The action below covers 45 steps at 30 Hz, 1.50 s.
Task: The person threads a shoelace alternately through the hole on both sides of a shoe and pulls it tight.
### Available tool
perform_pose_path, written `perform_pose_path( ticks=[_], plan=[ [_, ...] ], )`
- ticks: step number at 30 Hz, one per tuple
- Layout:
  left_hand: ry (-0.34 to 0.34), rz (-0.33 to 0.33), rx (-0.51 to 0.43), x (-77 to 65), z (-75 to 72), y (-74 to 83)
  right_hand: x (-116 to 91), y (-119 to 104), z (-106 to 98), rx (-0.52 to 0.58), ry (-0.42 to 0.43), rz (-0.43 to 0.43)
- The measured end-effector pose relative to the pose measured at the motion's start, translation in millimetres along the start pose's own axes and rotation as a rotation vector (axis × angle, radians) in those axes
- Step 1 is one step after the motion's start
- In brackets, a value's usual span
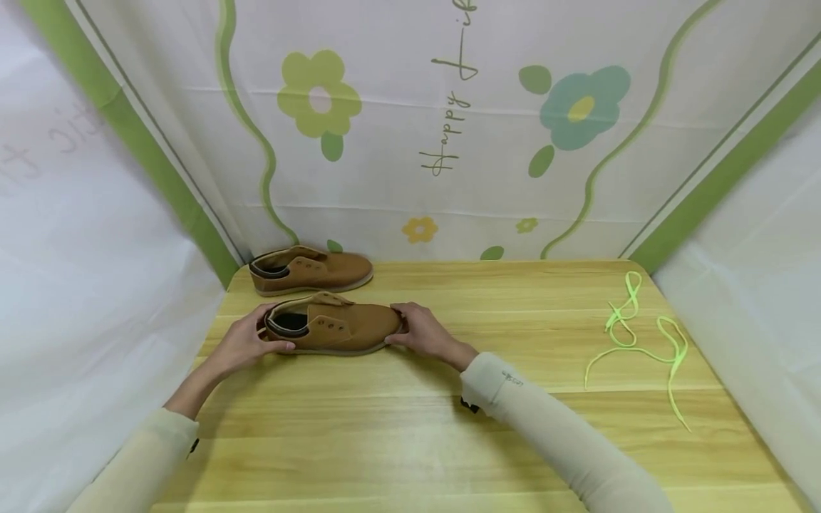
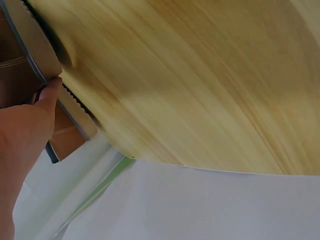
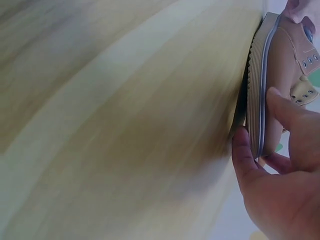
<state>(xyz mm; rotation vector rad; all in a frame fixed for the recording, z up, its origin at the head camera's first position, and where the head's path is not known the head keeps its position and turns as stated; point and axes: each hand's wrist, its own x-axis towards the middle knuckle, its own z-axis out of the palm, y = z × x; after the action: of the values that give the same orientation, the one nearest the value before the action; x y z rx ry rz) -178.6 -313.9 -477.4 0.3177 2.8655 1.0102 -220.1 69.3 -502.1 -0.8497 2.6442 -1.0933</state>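
Observation:
A brown lace-up shoe point(image 1: 368, 324) with bare eyelets lies between my two hands, its toe pointing right. My left hand point(image 1: 246, 342) grips the heel, thumb along the near side and fingers behind it. At the toe, my right hand point(image 1: 423, 333) holds the other end. In the right wrist view the right thumb presses the upper, and a finger reaches under the ridged sole point(image 3: 257, 85), whose toe end is raised off the table. Just behind stands the matching shoe point(image 1: 346, 271), also unlaced, its toe to the right.
Two neon-green shoelaces point(image 1: 676, 356) lie loosely curled on the right side of the wooden table point(image 1: 385, 442). A white cloth with printed flowers point(image 1: 398, 121) hangs along the back edge. Plain white cloth walls point(image 1: 109, 285) flank the left and right sides.

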Motion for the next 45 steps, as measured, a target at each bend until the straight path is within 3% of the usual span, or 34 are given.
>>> perform_pose_path(
  ticks=[10,24,35,45],
  plan=[
    [0.055,0.037,0.024,2.4,7.6,14.7,-8,2,-12,0.004,0.034,0.022],
    [0.067,0.086,0.017,11.3,24.0,68.2,-48,17,-53,0.074,0.015,0.054],
    [0.052,0.152,-0.007,15.3,55.7,99.6,-85,34,-83,0.047,-0.003,0.066],
    [0.047,0.209,-0.007,13.6,81.8,117.2,-112,48,-93,0.069,-0.027,0.090]
  ],
)
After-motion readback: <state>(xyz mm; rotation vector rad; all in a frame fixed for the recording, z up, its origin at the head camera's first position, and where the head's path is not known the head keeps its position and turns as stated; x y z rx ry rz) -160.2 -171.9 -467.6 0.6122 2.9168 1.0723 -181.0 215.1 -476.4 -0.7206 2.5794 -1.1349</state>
